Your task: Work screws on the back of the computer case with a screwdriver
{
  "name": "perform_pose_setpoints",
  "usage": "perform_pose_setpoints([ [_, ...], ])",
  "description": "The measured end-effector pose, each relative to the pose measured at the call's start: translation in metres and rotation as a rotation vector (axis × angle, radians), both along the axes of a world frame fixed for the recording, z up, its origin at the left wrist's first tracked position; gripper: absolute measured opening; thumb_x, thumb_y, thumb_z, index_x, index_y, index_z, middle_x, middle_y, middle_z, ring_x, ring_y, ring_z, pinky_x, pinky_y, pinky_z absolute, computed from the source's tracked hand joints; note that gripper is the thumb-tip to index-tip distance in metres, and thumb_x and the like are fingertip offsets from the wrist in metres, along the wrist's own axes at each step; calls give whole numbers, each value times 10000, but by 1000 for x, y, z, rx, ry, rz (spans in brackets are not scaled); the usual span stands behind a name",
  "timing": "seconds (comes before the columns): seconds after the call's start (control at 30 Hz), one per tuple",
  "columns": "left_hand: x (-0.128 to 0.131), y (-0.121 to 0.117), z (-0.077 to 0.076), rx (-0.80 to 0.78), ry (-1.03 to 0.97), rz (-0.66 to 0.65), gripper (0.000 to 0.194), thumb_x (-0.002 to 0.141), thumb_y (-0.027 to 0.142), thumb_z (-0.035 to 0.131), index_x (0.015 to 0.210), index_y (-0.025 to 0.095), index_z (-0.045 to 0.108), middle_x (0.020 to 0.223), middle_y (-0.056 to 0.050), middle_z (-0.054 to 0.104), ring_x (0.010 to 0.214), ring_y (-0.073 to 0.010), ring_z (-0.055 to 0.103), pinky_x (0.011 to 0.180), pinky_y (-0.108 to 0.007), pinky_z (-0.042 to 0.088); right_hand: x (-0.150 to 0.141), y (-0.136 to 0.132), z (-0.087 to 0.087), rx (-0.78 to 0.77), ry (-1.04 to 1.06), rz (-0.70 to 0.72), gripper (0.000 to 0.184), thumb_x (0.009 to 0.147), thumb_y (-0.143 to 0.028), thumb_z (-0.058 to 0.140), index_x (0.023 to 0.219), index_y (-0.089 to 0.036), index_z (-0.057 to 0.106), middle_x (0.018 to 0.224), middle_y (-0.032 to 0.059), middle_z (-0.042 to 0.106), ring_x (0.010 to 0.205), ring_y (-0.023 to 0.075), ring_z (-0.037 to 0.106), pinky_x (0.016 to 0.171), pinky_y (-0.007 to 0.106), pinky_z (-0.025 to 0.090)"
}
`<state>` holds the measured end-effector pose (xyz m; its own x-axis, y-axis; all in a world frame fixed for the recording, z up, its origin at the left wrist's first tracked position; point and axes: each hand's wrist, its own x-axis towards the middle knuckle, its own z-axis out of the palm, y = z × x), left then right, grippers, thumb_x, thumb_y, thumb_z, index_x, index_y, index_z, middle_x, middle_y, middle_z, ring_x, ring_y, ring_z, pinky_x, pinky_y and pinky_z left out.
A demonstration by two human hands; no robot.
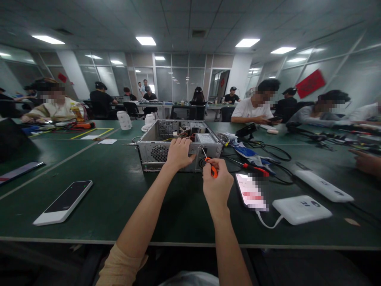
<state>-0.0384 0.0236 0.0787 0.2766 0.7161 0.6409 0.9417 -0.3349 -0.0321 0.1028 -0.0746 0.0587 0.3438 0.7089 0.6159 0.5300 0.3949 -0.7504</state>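
Observation:
An open metal computer case lies on the green table in front of me, with cables and a silver power supply inside. My left hand grips its near top edge, fingers over the rim and thumb against the near panel. In my right hand is a screwdriver with an orange and black handle. Its thin shaft points up and left to the near panel, at the right part below the power supply. Whether the tip sits in a screw is too small to tell.
Right of the case lie a red-and-black screwdriver, blue-white gloves and black cables. Closer to me are a lit phone and white power banks. A white handheld device lies left. Other people sit around the table.

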Motion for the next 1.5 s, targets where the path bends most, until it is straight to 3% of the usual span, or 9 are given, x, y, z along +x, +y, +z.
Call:
perform_pose_setpoints([
  [0.2,-1,0,-1,10,1,3,444,854,424,629,1207,155,613,1179,-138,674,1121,-328,563,997,-453,387,2,0,-3,-72,50,66,270,951,-359,439,1027,-213,653,786,27,687,651,170,642,629,280,489],
  [0.5,-1,-1,0,-14,-2,0,443,858,426,626,1217,168,605,1195,-143,664,1126,-338,557,1000,-470,384,-2,2,-5,-102,174,196,286,933,-320,416,959,-206,677,792,17,644,588,135,612,544,245,474],
  [0.6,-1,-1,0,-14,5,12,435,859,420,623,1206,158,608,1200,-141,665,1132,-335,556,1000,-463,384,-3,3,-3,-138,313,243,272,907,-329,430,943,-206,670,745,-19,592,515,114,593,479,232,454],
  [0.73,-1,-2,1,-10,4,9,428,868,421,609,1202,153,607,1196,-143,665,1130,-335,557,999,-469,385,-11,4,-6,-175,652,344,238,834,-366,472,901,-209,638,710,-56,528,434,90,550,373,206,385],
  [0.97,0,-1,0,10,24,21,431,856,429,630,1189,156,613,1182,-140,671,1105,-327,566,987,-456,393,-25,-1,-3,-191,987,560,211,759,-413,572,857,-226,576,609,-102,469,386,52,423,358,182,288],
  [1.5,0,-3,1,-7,22,22,447,858,434,630,1205,153,611,1189,-143,666,1112,-335,556,994,-465,388,-14,-6,0,-200,960,594,181,747,-389,630,785,-218,582,583,-92,451,411,50,390,384,177,255],
])
